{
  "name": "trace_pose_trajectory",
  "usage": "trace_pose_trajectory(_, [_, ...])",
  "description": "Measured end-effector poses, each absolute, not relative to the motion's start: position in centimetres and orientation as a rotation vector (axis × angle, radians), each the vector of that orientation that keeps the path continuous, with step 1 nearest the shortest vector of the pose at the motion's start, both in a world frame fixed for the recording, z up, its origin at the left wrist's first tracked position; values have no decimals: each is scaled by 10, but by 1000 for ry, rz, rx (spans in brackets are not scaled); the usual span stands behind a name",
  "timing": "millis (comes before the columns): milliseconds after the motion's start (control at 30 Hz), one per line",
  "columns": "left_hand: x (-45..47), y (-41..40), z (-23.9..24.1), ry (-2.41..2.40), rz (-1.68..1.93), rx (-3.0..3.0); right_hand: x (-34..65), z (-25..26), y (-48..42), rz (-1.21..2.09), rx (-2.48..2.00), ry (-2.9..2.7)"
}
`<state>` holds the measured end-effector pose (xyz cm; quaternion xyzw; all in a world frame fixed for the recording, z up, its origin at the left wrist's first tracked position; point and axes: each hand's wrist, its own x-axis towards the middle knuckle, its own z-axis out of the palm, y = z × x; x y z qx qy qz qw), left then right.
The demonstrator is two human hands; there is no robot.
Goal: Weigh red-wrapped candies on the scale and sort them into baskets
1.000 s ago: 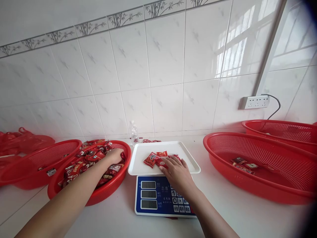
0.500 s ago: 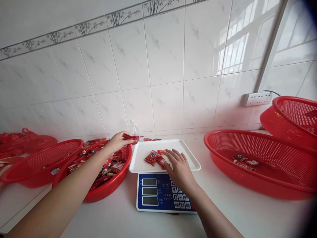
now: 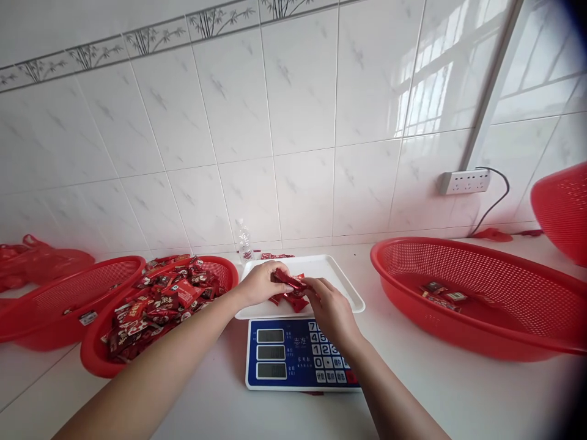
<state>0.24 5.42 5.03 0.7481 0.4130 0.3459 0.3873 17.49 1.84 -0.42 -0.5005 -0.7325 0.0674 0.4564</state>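
Observation:
My left hand (image 3: 260, 283) is over the white tray (image 3: 339, 276) of the blue scale (image 3: 298, 354), fingers closed on red snack packets (image 3: 290, 281). My right hand (image 3: 329, 308) rests on the tray's near edge, fingers curled on the small pile of red packets (image 3: 293, 299) lying there. Both hands meet above that pile. The red basket (image 3: 103, 363) heaped with red packets stands just left of the scale.
A second red basket (image 3: 68, 293) with a few items sits at the far left. A large red basket (image 3: 486, 293) holding a few packets stands right of the scale; another one (image 3: 562, 208) is tilted up at the right edge. A water bottle (image 3: 244, 241) and a power strip (image 3: 463, 181) are by the tiled wall.
My left hand took red packets out of the full basket and carried them right, onto the scale tray. The far-right basket was lifted and tilted upward. My right hand stayed at the tray.

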Motion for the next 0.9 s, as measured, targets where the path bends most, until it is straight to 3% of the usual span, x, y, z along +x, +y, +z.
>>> trace_pose_trajectory(267, [-6,58,48,1099,997,1820,177,0,17,217,-1272,-1682])
trace_pose_trajectory(533, [-13,49,53,1095,1491,1444,185,-4,25,131,-1406,-1688])
trace_pose_trajectory(900, [-9,18,2,933,1947,1458,178,-14,28,-103,-1280,-1806])
